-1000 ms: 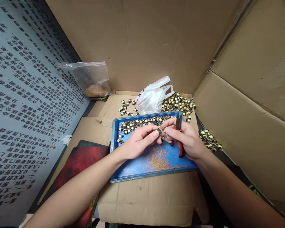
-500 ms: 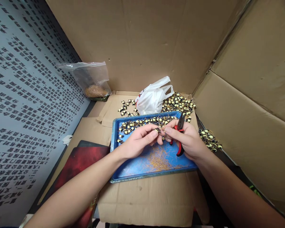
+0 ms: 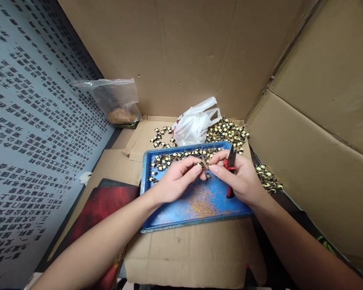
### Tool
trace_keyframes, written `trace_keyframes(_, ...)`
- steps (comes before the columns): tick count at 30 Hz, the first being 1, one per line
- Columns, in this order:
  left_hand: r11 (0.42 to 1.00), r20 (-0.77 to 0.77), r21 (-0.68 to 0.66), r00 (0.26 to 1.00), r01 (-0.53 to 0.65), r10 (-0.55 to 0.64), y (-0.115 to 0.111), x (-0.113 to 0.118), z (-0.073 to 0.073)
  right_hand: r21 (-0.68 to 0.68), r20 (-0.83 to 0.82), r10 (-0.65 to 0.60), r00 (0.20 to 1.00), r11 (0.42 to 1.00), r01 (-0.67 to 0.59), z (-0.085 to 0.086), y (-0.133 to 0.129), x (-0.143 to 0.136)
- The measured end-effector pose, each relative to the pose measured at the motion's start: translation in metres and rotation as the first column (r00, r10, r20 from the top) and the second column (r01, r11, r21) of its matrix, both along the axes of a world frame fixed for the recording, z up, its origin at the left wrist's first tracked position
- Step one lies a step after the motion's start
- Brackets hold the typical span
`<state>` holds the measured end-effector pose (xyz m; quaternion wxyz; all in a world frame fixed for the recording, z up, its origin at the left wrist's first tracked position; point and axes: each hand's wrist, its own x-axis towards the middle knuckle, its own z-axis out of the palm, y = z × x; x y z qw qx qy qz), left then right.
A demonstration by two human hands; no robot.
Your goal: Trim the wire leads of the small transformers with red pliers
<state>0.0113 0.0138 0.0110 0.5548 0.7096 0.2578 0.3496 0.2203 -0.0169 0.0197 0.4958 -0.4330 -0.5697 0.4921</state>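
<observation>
steadying the small component [image 3: 201,164] pinched in the left hand [image 3: 180,178] helps; the right hand [image 3: 242,174] grasps pliers [image 3: 230,163], its fingertip hold unclear.

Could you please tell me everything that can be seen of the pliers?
The pliers have a dark, tapered, metallic-looking nose and red-and-black handles that look like plastic or rubber. The right hand holds them and hides part of the handles. The nose points away from the person, leaning slightly right, while a handle end shows below the thumb. They are over the right part of the blue tray. Whether the nose is open is hard to tell.
</observation>
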Motion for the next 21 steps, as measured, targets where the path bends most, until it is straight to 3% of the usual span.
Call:
trace_keyframes(4,0.985,-0.089,0.163,0.993,-0.056,0.072,-0.0008,0.0009,0.0016,-0.007,0.023,0.008,1.0,1.0,-0.008,-0.0015,0.001,-0.0031)
trace_keyframes(8,0.956,-0.143,0.281,0.982,-0.082,0.126,-0.0014,0.0008,0.0019,0.017,0.031,-0.061,0.998,0.998,0.06,-0.0022,0.0031,-0.0015)
trace_keyframes(21,0.947,-0.196,0.316,0.972,-0.066,0.133,-0.0015,0.0002,0.0,0.136,0.1,-0.137,0.986,0.983,0.123,0.0014,0.0034,0.0019)
